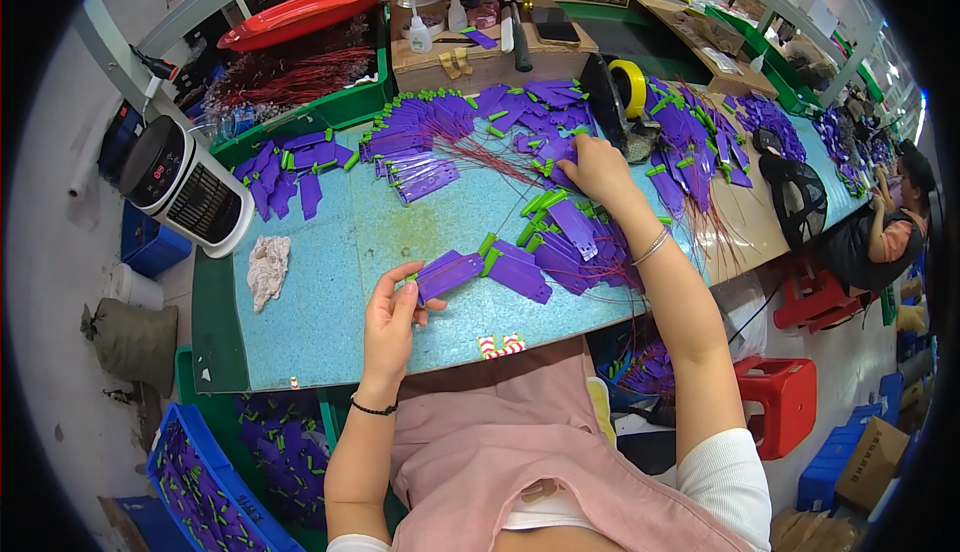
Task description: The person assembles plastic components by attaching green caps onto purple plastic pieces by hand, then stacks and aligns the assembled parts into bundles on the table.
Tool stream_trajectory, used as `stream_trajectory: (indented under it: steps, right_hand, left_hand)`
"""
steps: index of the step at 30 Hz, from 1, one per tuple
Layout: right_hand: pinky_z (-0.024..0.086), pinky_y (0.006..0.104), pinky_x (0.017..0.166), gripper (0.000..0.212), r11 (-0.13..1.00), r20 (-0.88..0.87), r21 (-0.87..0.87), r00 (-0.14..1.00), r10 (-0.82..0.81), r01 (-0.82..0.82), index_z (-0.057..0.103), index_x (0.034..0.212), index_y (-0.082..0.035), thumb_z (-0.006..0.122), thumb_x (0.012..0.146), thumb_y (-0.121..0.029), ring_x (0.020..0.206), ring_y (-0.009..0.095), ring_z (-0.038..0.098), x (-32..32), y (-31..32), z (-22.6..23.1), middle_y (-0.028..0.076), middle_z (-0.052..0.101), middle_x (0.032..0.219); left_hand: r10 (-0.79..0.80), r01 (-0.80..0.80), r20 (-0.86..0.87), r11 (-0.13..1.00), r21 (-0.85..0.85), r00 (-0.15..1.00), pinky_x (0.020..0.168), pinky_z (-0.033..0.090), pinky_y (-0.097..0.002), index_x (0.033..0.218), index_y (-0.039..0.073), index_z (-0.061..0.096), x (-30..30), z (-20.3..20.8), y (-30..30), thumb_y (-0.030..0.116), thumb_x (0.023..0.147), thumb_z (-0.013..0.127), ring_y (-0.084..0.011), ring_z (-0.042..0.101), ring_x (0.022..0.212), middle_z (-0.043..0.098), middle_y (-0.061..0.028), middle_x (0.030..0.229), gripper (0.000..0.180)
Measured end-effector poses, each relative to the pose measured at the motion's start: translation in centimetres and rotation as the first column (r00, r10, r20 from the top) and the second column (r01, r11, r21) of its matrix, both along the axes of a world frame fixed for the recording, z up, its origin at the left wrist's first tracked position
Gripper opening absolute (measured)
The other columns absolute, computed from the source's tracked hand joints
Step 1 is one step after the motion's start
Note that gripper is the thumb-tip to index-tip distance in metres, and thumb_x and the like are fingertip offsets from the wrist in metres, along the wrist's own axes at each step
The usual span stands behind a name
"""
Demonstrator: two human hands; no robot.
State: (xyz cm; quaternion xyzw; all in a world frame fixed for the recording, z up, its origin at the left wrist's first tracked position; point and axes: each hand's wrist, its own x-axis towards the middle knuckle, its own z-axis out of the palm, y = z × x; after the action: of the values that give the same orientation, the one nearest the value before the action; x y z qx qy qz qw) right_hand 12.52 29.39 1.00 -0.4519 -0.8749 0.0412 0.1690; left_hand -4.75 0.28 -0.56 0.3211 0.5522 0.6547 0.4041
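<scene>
The left hand (388,314) is pinching a flat purple plastic strip (450,275) at its left end; the rest of the strip is extending rightward past the fingers, over the tabletop (320,322). The right hand (603,174) is reaching to the edge of a far pile of green-tipped purple strips (545,110), fingers curling downward; whether they are gripping one, I cannot tell. A nearer heap of strips (570,264) is lying between the hands, and thin red wires (500,160) are trailing beyond.
</scene>
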Motion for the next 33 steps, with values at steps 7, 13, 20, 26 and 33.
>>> stream_trajectory:
  steps: [7,13,20,26,33]
  right_hand:
    - [0.051,0.0469,0.066,0.022,0.983,0.176,0.107,0.976,0.126,-0.146,0.061,0.085,-0.002,0.057,0.076,-0.021,0.074,0.038,0.062,-0.5,-0.2,-0.5,0.021,0.063,0.080]
    - [0.050,0.0460,0.070,0.020,0.977,0.074,0.092,0.980,0.187,-0.193,0.061,0.083,0.000,0.059,0.076,-0.019,0.079,0.038,0.061,0.5,-0.5,0.1,0.022,0.062,0.083]
    - [0.051,0.0439,0.065,0.017,0.981,0.173,0.166,0.982,0.073,-0.102,0.060,0.079,-0.001,0.060,0.075,-0.017,0.073,0.035,0.063,1.0,-0.7,0.6,0.018,0.063,0.074]
    - [0.047,0.0266,0.053,0.011,0.957,-0.568,0.289,0.806,0.168,0.004,0.061,0.078,-0.002,0.060,0.082,-0.012,0.060,0.015,0.060,1.9,-3.6,6.7,0.005,0.062,0.067]
    - [0.046,0.0215,0.053,0.010,0.733,-0.799,-0.317,0.586,0.135,-0.602,0.062,0.086,0.002,0.062,0.083,-0.007,0.060,0.009,0.060,-0.9,-16.2,3.6,0.006,0.064,0.070]
  left_hand:
    - [-0.018,0.018,0.009,1.000,-0.003,1.000,0.059,0.040,-0.0200,0.117,0.003,0.049,0.1,-0.4,-0.3,0.018,0.095,0.043,-0.0091,0.059,0.075,0.060,-0.0044,0.087,0.027]
    - [0.035,-0.036,0.043,0.999,0.018,0.998,0.059,0.040,-0.0204,0.117,0.003,0.048,0.0,-0.6,-0.4,0.017,0.095,0.043,-0.0090,0.059,0.075,0.061,-0.0050,0.087,0.027]
    - [0.014,-0.014,0.013,1.000,0.017,1.000,0.060,0.041,-0.0204,0.117,0.003,0.048,0.1,-0.8,-0.3,0.016,0.095,0.043,-0.0096,0.059,0.075,0.060,-0.0062,0.091,0.026]
    - [0.043,-0.043,0.052,0.999,0.005,0.998,0.060,0.041,-0.0216,0.117,0.002,0.049,0.2,-0.3,-0.3,0.019,0.096,0.041,-0.0101,0.059,0.075,0.060,-0.0057,0.091,0.028]
    - [0.041,-0.054,0.105,0.990,0.127,0.994,0.060,0.041,-0.0207,0.116,0.002,0.052,1.7,1.4,0.6,0.025,0.098,0.039,-0.0091,0.059,0.074,0.061,-0.0054,0.088,0.032]
